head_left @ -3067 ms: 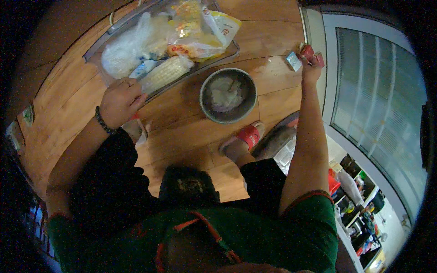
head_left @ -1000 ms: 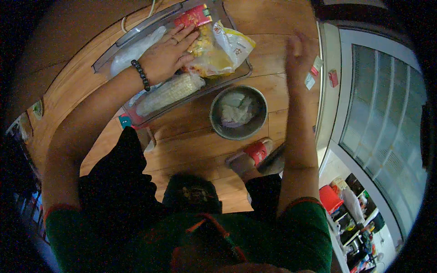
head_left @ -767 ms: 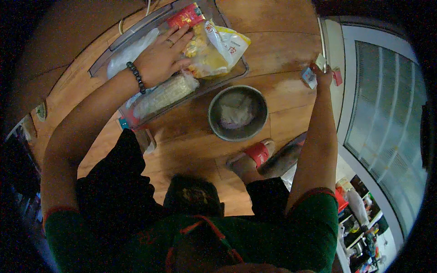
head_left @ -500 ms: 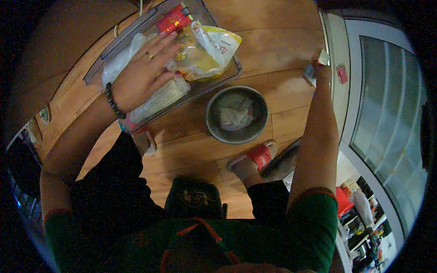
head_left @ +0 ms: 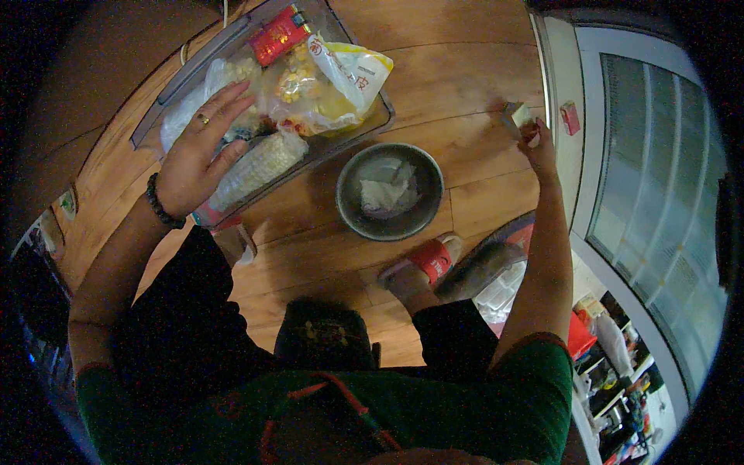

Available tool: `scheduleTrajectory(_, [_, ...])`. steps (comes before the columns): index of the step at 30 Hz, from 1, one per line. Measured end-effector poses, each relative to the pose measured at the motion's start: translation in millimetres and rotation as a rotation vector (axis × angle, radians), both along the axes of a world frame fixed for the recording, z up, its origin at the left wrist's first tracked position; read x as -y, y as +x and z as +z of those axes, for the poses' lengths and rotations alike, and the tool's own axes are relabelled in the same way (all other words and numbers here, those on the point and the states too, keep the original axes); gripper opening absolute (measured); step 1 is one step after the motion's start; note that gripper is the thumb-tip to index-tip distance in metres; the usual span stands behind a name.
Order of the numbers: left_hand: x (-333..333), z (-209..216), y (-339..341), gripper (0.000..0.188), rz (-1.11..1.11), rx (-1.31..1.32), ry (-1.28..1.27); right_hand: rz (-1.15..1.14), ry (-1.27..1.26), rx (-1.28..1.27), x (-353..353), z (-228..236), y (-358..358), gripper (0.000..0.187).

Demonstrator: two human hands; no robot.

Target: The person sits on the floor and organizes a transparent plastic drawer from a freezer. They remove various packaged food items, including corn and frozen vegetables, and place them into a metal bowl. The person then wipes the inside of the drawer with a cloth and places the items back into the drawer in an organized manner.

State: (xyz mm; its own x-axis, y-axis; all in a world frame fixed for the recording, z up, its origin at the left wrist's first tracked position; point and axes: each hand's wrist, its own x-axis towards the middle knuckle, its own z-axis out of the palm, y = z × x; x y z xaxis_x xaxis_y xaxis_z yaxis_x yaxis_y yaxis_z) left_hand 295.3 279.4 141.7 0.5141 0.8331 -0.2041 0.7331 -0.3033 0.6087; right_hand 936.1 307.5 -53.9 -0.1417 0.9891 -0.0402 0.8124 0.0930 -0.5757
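Note:
My left hand is over the left side of a shallow grey plastic bin, fingers spread, holding nothing. Under and beside it lie a clear plastic bag and a wrapped pale corn cob. Farther into the bin are a clear bag with yellow pieces, a white-and-yellow packet and a red packet. Out at the right, my right hand has its fingers closed on a small pale box, close to the door frame; its details are blurred.
A round metal basin on the wooden floor holds a pale, crumpled thing. My foot in a red slipper is below it. A small pink box lies by the glazed door. A dark stool stands between my legs.
My left hand has drawn back toward me off the bags, uncovering more of the bin. My right hand has come nearer, and the small box in it has turned and shifted left.

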Motion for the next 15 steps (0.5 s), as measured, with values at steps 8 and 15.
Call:
scheduleTrajectory(8, [17.2,-1.2,-12.6,0.047,0.024,0.059,0.084,-0.069,-0.111,0.646,-32.4,44.1,-104.3,0.036])
scheduleTrajectory(15, [30.9,-8.6,-24.2,0.047,0.079,0.106,0.062,-0.32,-0.107,-0.411,-46.0,132.8,-185.4,0.035])
